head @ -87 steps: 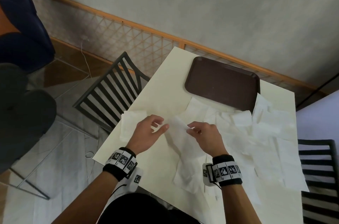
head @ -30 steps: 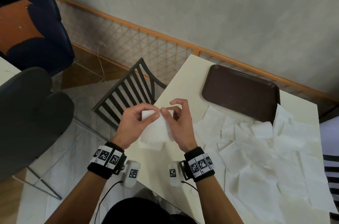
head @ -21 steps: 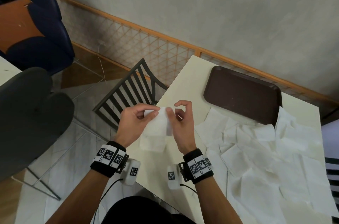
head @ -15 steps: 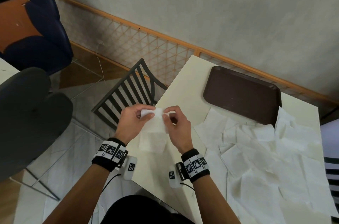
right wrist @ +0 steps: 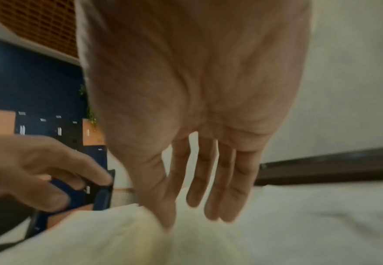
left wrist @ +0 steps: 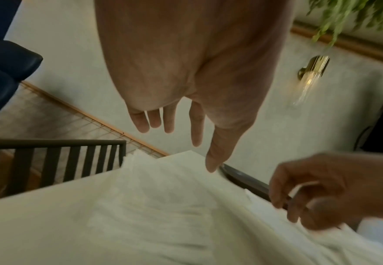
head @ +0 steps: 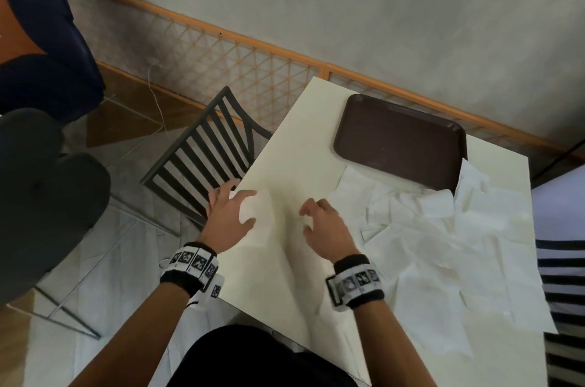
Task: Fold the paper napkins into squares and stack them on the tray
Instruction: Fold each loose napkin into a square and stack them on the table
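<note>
A folded white napkin [head: 260, 210] lies on the cream table [head: 291, 146] close to its left edge. My left hand [head: 242, 209] is spread over the napkin with straight fingers; the left wrist view shows this hand [left wrist: 204, 156] slightly above the paper and gripping nothing. A little to the right, my right hand [head: 311, 219] hovers over bare tabletop, its fingers [right wrist: 211, 179] relaxed and empty. The dark brown tray [head: 399, 139] at the far end holds nothing. Several unfolded napkins [head: 449, 247] lie spread across the table's right half.
A black slatted chair [head: 205, 165] stands against the table's left edge, just beyond my left hand. A striped chair [head: 562, 276] is at the right edge. A wall with a wooden lattice rail [head: 253, 70] runs behind the table.
Both hands were pinching the folded napkin in the air. It now lies on the table, both hands have let go, and my right hand has moved right.
</note>
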